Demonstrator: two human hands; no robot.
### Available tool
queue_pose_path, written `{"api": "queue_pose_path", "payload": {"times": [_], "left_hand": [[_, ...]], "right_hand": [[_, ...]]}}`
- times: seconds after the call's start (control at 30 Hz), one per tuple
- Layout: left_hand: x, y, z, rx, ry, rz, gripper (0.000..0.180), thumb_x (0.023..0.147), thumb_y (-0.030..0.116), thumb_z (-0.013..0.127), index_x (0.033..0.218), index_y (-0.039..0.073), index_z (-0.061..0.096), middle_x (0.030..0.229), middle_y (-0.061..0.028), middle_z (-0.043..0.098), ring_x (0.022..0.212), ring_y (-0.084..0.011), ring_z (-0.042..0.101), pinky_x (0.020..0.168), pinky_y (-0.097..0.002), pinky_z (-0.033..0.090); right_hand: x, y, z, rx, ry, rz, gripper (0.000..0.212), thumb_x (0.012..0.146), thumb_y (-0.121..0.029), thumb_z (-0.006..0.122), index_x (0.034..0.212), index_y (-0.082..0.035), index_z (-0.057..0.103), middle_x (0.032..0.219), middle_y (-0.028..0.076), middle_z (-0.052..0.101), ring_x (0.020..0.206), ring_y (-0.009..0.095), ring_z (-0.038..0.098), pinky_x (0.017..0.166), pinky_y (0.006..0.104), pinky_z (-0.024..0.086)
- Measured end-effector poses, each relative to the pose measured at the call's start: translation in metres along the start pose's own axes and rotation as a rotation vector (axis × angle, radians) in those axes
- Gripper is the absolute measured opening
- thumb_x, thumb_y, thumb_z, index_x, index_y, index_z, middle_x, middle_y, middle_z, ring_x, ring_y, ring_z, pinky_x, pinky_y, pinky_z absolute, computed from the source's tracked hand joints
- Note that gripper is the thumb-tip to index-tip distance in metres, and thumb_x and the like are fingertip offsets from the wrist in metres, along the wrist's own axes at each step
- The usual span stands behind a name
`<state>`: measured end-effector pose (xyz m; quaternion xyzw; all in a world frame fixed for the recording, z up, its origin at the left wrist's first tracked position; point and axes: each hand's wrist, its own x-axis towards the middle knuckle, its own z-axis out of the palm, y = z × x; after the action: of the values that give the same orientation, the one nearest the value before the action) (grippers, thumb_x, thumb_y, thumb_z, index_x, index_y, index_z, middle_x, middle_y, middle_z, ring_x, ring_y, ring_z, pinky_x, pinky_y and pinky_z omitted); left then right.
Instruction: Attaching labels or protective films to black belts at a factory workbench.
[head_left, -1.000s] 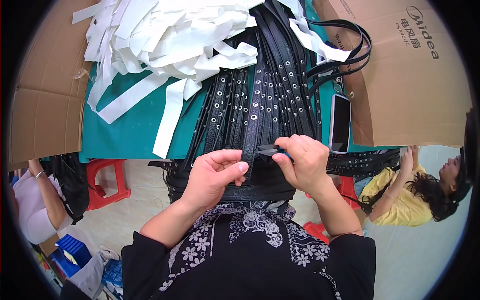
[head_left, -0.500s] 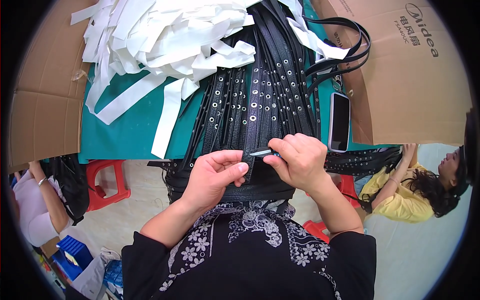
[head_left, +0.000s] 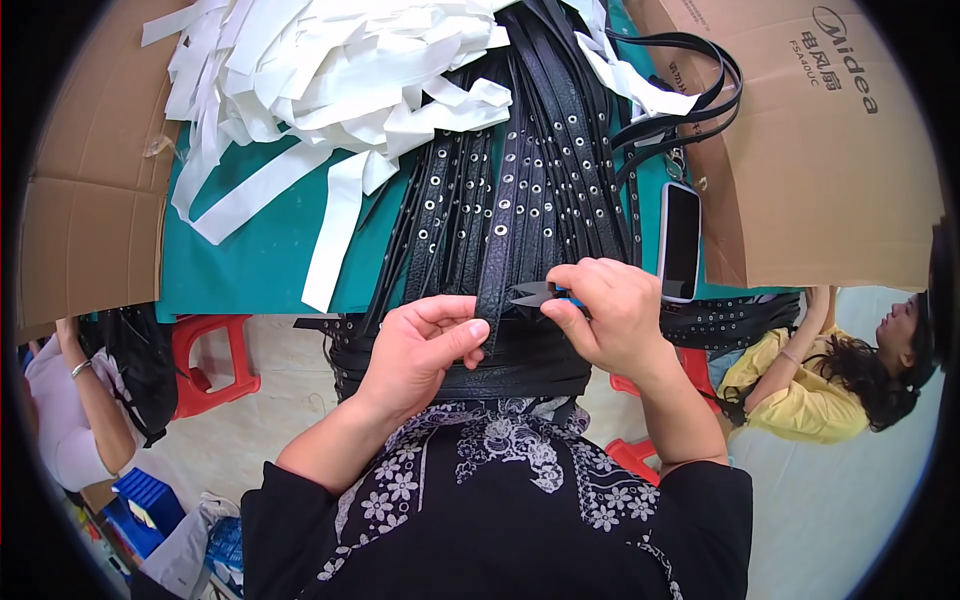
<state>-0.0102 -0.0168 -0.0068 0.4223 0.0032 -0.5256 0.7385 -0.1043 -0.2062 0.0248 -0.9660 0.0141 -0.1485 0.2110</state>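
Wearer's bare hands: two, left hand (head_left: 425, 345) and right hand (head_left: 612, 315). Small dark-bladed snips with blue on the grip (head_left: 535, 294): one. Black leather straps with silver eyelets (head_left: 500, 230): dozens, overlapped, exact count not readable. White flat fabric-like strips (head_left: 332, 245): many, heaped, uncountable. Pale-edged dark-screen phone (head_left: 680, 242): one. Teal-green tabletop (head_left: 250, 275): one. Brown cardboard sheets or boxes: two, left cardboard (head_left: 95, 220), right cardboard (head_left: 830, 190). Red plastic stools (head_left: 240, 365): one left; right-side pieces, number unclear. Co-workers: two clear, yellow-topped person (head_left: 800, 400), lilac-topped person (head_left: 75, 410).
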Motion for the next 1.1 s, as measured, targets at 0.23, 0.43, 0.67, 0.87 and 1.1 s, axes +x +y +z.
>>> {"api": "queue_pose_path", "payload": {"times": [0.23,0.43,0.67,0.87,1.1], "left_hand": [[0.0,0.0,0.001,0.07,0.015,0.012,0.02,0.078,0.001,0.059,0.098,-0.002,0.057,0.077,-0.0069,0.061,0.061,-0.0104,0.055,0.056,-0.0211,0.046],[0.0,0.0,0.001,0.113,0.002,0.012,0.021,0.078,0.001,0.06,0.098,-0.003,0.057,0.078,-0.0072,0.061,0.061,-0.0101,0.055,0.055,-0.0205,0.046],[0.001,-0.001,0.002,0.046,0.001,0.002,0.02,0.077,-0.001,0.06,0.097,0.0,0.058,0.078,-0.0075,0.061,0.061,-0.0104,0.057,0.055,-0.0212,0.047],[0.001,-0.001,0.0,-0.053,-0.002,-0.054,0.019,0.078,0.001,0.06,0.096,-0.001,0.058,0.078,-0.0073,0.061,0.062,-0.0107,0.057,0.056,-0.0212,0.047],[0.003,0.0,0.0,-0.21,0.008,-0.123,0.01,0.081,0.005,0.058,0.091,0.002,0.058,0.073,-0.007,0.06,0.061,-0.0125,0.057,0.057,-0.0226,0.047]], "right_hand": [[0.003,-0.002,0.0,0.033,-0.033,-0.004,0.024,0.075,-0.032,0.061,0.077,-0.008,0.058,0.065,0.003,0.058,0.054,0.02,0.057,0.047,0.0301,0.043],[0.002,-0.005,0.002,-0.017,-0.018,-0.011,0.023,0.074,-0.031,0.062,0.075,-0.008,0.058,0.063,0.002,0.057,0.053,0.019,0.056,0.047,0.0293,0.042],[0.002,-0.004,0.002,-0.078,0.022,-0.073,0.023,0.072,-0.033,0.063,0.072,-0.01,0.058,0.058,0.0,0.051,0.049,0.016,0.052,0.044,0.0281,0.038],[0.002,0.0,0.007,-0.064,0.046,-0.109,0.025,0.074,-0.032,0.062,0.072,-0.008,0.057,0.055,0.002,0.048,0.046,0.018,0.047,0.043,0.0297,0.035],[-0.011,0.0,0.008,0.113,0.143,0.073,0.025,0.076,-0.029,0.06,0.08,-0.005,0.056,0.058,0.006,0.049,0.049,0.022,0.051,0.044,0.0315,0.037]]}}
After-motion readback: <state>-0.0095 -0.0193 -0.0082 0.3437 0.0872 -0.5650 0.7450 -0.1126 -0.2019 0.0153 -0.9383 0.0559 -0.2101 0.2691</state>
